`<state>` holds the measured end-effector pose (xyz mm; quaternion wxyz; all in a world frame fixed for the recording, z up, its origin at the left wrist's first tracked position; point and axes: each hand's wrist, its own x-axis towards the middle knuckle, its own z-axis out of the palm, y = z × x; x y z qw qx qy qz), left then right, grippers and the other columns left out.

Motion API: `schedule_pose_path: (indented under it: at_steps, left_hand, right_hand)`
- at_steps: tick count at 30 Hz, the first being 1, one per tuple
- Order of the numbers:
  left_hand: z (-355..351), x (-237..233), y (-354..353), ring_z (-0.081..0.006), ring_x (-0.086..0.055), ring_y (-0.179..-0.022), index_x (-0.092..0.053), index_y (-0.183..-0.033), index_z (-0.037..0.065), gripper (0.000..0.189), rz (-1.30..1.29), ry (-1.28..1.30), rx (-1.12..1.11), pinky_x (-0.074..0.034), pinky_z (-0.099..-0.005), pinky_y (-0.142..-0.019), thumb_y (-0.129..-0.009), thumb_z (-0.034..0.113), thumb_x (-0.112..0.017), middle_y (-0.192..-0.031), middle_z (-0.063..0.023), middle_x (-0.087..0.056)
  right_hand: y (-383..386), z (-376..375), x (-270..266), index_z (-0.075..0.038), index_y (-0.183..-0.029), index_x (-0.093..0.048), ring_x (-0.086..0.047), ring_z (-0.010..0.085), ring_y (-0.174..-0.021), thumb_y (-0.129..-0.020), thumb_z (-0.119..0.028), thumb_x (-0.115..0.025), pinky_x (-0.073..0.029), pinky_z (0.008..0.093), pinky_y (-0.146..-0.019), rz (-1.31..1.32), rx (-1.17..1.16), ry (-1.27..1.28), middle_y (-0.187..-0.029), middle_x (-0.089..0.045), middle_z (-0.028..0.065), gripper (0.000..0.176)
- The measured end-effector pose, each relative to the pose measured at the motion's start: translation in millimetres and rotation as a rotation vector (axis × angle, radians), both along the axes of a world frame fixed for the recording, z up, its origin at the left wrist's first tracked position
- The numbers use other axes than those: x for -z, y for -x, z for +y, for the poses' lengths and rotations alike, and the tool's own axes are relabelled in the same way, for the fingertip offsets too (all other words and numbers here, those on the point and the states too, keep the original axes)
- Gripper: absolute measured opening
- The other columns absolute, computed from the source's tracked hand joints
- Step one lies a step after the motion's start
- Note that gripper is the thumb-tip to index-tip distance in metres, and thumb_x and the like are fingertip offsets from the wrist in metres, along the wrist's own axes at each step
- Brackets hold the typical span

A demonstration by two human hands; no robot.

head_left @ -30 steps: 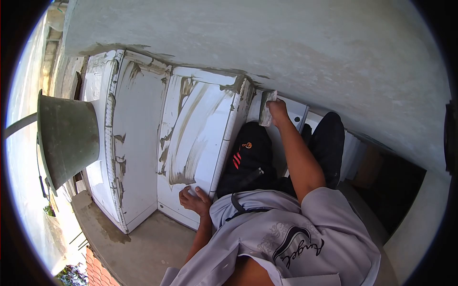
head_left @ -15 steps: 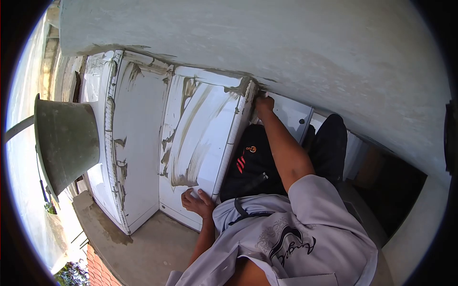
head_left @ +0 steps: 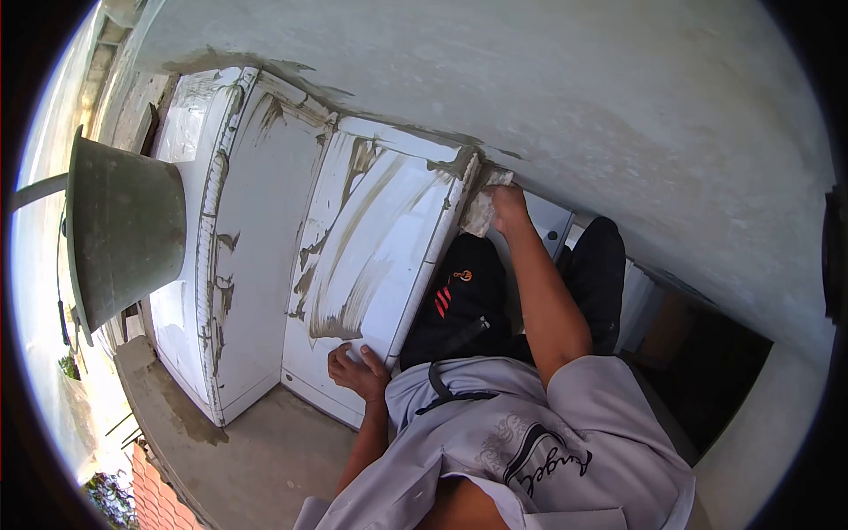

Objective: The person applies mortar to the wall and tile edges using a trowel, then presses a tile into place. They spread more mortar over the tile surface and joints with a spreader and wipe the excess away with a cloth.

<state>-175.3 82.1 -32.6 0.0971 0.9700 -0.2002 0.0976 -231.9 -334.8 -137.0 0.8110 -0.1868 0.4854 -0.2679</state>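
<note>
My right hand [head_left: 510,208] grips a pale, stained flat piece [head_left: 480,212], held at the edge of a white tiled step next to the wall. Whether this piece is a rag or a sponge I cannot tell. Lower down, my left hand [head_left: 359,372] rests on the smeared white tile [head_left: 371,238], thumb and fingers apart with nothing in them. Grey-brown mortar streaks sweep across that tile, and grey paste lines the rounded edge trim [head_left: 459,205] near my right hand.
A dark green bucket [head_left: 128,231] stands on the tiled step at left. The grey plastered wall [head_left: 574,97] runs along the top. My legs in black trousers [head_left: 464,300] bend over the steps, with a dark opening [head_left: 707,380] at right. Bare concrete [head_left: 256,459] lies at lower left.
My right hand has turned and come slightly away from the step corner, so the pale piece in it now shows. My left hand keeps its place on the tile. The view has shifted slightly.
</note>
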Motion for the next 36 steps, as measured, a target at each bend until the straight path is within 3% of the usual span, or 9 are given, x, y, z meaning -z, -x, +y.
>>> schedule_pose_path:
  at_steps: [8,12,15,18,21,25,29,33,36]
  left_hand:
    - [-1,-1,1,-0.0395,-0.045,-0.117,-0.058,-0.115,0.006,0.042,0.012,0.018,-0.028,-0.034,-0.055,-0.096,-0.092,0.041,-0.057,-0.121,-0.0201,-0.05]
    - [0,0,2,-0.0393,-0.045,-0.117,-0.058,-0.115,0.006,0.042,-0.009,0.03,-0.019,-0.034,-0.0552,-0.097,-0.092,0.041,-0.058,-0.121,-0.0196,-0.05]
    - [0,-1,1,-0.039,-0.045,-0.118,-0.058,-0.115,0.006,0.041,-0.008,0.031,-0.008,-0.034,-0.0552,-0.098,-0.092,0.04,-0.058,-0.121,-0.019,-0.051]
    - [-1,-4,1,-0.0385,-0.045,-0.118,-0.058,-0.115,0.006,0.04,0.01,0.041,-0.006,-0.034,-0.0552,-0.099,-0.092,0.04,-0.058,-0.121,-0.0185,-0.051]
    - [-3,-6,2,-0.0398,-0.046,-0.116,-0.058,-0.115,0.006,0.039,-0.014,0.041,-0.008,-0.035,-0.055,-0.098,-0.093,0.039,-0.059,-0.12,-0.0182,-0.053]
    - [-3,-6,2,-0.039,-0.044,-0.119,-0.058,-0.115,0.007,0.039,0.023,0.049,-0.018,-0.033,-0.0552,-0.1,-0.091,0.037,-0.06,-0.122,-0.0186,-0.051]
    - [-1,-4,2,-0.0394,-0.044,-0.118,-0.057,-0.116,0.007,0.038,-0.009,0.074,-0.006,-0.033,-0.0547,-0.1,-0.091,0.036,-0.061,-0.12,-0.0185,-0.051]
    - [-2,-8,3,-0.0396,-0.043,-0.12,-0.06,-0.116,0.006,0.04,0.042,0.113,-0.026,-0.032,-0.0549,-0.103,-0.088,0.034,-0.064,-0.123,-0.0195,-0.05]
    - [-2,-8,4,-0.0397,-0.043,-0.12,-0.061,-0.116,0.005,0.041,0.048,0.12,-0.041,-0.031,-0.055,-0.103,-0.087,0.034,-0.065,-0.123,-0.0194,-0.05]
  right_hand:
    - [2,12,-90,0.005,-0.104,-0.065,-0.069,0.0272,-0.082,-0.081,0.009,-0.06,-0.057,0.0435,-0.075,-0.019,0.061,0.174,-0.097,-0.069,0.0134,0.024]
    - [-8,16,-98,0.005,-0.104,-0.066,-0.069,0.0248,-0.082,-0.082,0.008,-0.06,-0.056,0.0391,-0.076,0.09,0.044,0.265,-0.097,-0.07,0.0115,0.023]
    - [-22,20,-99,0.008,-0.104,-0.065,-0.069,0.0287,-0.083,-0.082,0.006,-0.059,-0.055,0.0374,-0.078,0.283,0.006,0.453,-0.097,-0.07,0.0156,0.022]
    - [-31,16,-106,0.011,-0.11,-0.063,-0.066,0.0409,-0.097,-0.077,0.001,-0.061,-0.052,0.0448,-0.091,0.676,-0.247,0.84,-0.104,-0.066,0.0267,0.035]
    - [-37,26,-121,0.01,-0.114,-0.062,-0.058,0.0463,-0.107,-0.073,-0.002,-0.065,-0.047,0.0481,-0.099,0.899,-0.378,1.067,-0.112,-0.06,0.0306,0.043]
    - [-53,45,-144,0.01,-0.115,-0.062,-0.056,0.0436,-0.109,-0.073,-0.002,-0.067,-0.045,0.0475,-0.1,0.956,-0.5,1.362,-0.115,-0.058,0.0298,0.044]
    - [-48,34,-153,0.011,-0.11,-0.063,-0.057,0.0442,-0.111,-0.075,-0.004,-0.064,-0.045,0.0494,-0.101,0.8,-0.376,1.305,-0.107,-0.062,0.0322,0.039]
    - [-22,14,-138,0.015,-0.1,-0.064,-0.06,0.0504,-0.105,-0.075,-0.008,-0.063,-0.046,0.0523,-0.098,0.738,-0.351,0.94,-0.104,-0.064,0.0367,0.034]
    - [-20,10,-125,0.015,-0.096,-0.065,-0.06,0.0532,-0.103,-0.075,-0.011,-0.063,-0.046,0.0526,-0.097,0.825,-0.336,0.975,-0.103,-0.064,0.0381,0.034]
